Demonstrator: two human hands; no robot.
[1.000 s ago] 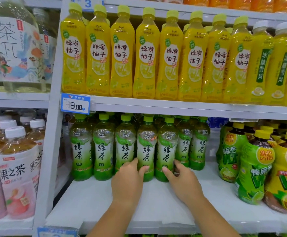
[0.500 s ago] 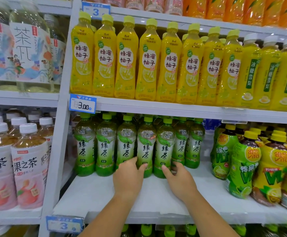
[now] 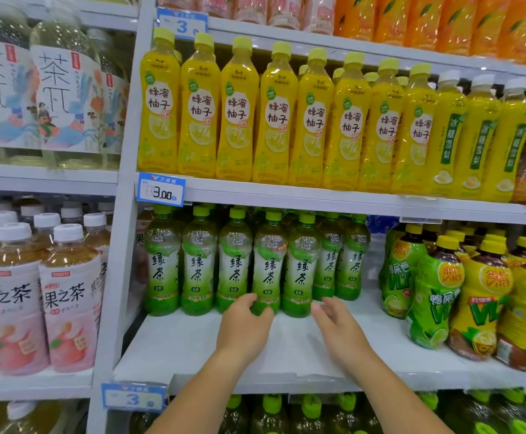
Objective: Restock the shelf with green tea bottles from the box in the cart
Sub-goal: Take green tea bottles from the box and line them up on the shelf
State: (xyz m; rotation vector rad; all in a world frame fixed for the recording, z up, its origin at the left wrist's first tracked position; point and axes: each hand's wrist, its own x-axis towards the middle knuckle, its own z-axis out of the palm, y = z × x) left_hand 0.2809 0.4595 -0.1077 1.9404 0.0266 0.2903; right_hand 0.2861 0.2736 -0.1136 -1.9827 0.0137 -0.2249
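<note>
Several green tea bottles (image 3: 199,264) with green caps stand in a row toward the back of the white middle shelf (image 3: 286,368). My left hand (image 3: 243,327) curls its fingers and thumb round the base of the fourth front bottle (image 3: 269,261). My right hand (image 3: 335,327) hovers just in front of the fifth bottle (image 3: 302,264); its fingers are straight, blurred and hold nothing. The box and cart are out of sight.
Yellow citrus drink bottles (image 3: 239,111) fill the shelf above. Green and yellow lemon tea bottles (image 3: 437,289) crowd the right of the same shelf, with a gap beside the green tea. Pink-label tea bottles (image 3: 70,296) stand in the left bay. More green-capped bottles (image 3: 271,408) sit below.
My view has shifted left and closer. My right hand has drawn slightly back from the bottles it touched; my left hand stays at the base of the fourth bottle.
</note>
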